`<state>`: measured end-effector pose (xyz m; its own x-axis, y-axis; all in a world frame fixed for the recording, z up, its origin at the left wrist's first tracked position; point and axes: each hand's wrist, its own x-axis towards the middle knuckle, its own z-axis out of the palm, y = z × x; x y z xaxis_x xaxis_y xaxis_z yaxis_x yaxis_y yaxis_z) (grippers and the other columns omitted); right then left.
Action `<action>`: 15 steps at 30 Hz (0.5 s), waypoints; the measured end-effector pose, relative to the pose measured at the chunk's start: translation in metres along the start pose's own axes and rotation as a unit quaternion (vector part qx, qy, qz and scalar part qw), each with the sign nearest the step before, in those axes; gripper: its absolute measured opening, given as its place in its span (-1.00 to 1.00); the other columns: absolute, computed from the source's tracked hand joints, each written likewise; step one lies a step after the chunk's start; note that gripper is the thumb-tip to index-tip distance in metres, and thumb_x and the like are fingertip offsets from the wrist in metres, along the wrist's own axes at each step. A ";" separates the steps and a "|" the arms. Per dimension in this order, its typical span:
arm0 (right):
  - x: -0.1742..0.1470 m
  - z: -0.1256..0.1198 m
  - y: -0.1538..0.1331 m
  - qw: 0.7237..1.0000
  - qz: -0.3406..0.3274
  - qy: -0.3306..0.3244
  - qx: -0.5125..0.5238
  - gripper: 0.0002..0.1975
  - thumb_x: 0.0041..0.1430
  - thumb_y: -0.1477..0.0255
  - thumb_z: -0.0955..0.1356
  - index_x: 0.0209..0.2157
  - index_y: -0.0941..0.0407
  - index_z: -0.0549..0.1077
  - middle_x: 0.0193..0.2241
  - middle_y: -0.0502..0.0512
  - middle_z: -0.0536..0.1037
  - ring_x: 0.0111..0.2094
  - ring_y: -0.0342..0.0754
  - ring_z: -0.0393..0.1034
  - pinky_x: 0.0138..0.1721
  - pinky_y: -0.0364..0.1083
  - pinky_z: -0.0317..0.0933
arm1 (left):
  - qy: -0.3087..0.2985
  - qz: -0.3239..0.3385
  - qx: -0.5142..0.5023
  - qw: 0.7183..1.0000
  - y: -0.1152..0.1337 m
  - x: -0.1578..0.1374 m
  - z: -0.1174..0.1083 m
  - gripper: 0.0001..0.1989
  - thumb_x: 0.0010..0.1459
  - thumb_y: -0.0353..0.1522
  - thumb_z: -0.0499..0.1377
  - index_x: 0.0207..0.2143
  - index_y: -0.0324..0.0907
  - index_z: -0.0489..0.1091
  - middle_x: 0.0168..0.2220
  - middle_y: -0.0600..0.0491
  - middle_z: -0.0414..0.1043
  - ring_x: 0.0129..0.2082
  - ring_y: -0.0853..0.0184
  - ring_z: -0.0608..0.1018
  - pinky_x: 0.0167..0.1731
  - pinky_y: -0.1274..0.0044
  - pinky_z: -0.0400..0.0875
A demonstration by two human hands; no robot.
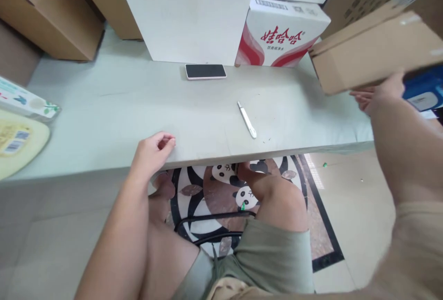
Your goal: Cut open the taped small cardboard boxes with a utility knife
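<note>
Olive shorts [277,254] lie closest, below the cloth-covered table [194,115], where the left hand [150,152] rests at the front edge, loosely curled closed with nothing visible in it. Off to the right, the right hand [384,92] is at the lower edge of a tilted cardboard box [377,51], near a blue package [417,84] (whether the fingers truly grip, I cannot tell). Handling that box well probably calls for a broad palm beneath its weight, a level carry and the left hand's steadying help.
</note>
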<state>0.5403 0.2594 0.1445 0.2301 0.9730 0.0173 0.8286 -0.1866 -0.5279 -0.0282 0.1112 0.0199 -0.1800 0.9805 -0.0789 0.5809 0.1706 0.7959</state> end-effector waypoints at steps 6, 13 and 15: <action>-0.024 0.107 -0.064 0.987 0.134 -0.084 0.009 -0.46 0.34 0.12 0.07 -0.47 0.14 0.44 -0.40 0.35 0.60 -0.55 -0.06 0.34 -0.42 0.03 0.24 | 0.007 0.002 -0.002 1.000 0.008 0.008 0.006 -0.71 0.07 -0.12 0.14 -0.33 -0.11 0.51 -0.42 0.04 0.56 -0.42 0.27 0.54 -0.33 0.44 0.41; -0.109 0.199 -0.132 0.977 -0.052 -0.166 -0.124 -0.44 0.13 0.18 0.39 0.14 0.06 0.37 0.00 0.25 0.58 -0.02 0.18 0.46 -0.06 0.06 0.30 | -0.003 0.045 -0.021 0.999 0.011 -0.004 0.002 -0.74 0.10 -0.16 0.12 -0.35 -0.12 0.49 -0.40 0.01 0.59 -0.38 0.24 0.57 -0.30 0.42 0.43; -0.111 0.206 -0.152 0.970 -0.063 -0.176 -0.157 -0.51 0.08 0.34 0.39 0.08 0.11 0.41 -0.06 0.31 0.59 0.00 0.22 0.45 -0.05 0.07 0.29 | -0.002 0.062 -0.043 0.997 0.010 -0.011 -0.001 -0.76 0.12 -0.18 0.11 -0.34 -0.12 0.48 -0.38 0.00 0.60 -0.34 0.23 0.59 -0.27 0.42 0.44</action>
<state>0.2837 0.2076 0.0482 -0.0251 0.9667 -0.2545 0.9662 -0.0419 -0.2545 -0.0214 0.1026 0.0298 -0.1072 0.9940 0.0212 0.5288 0.0390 0.8478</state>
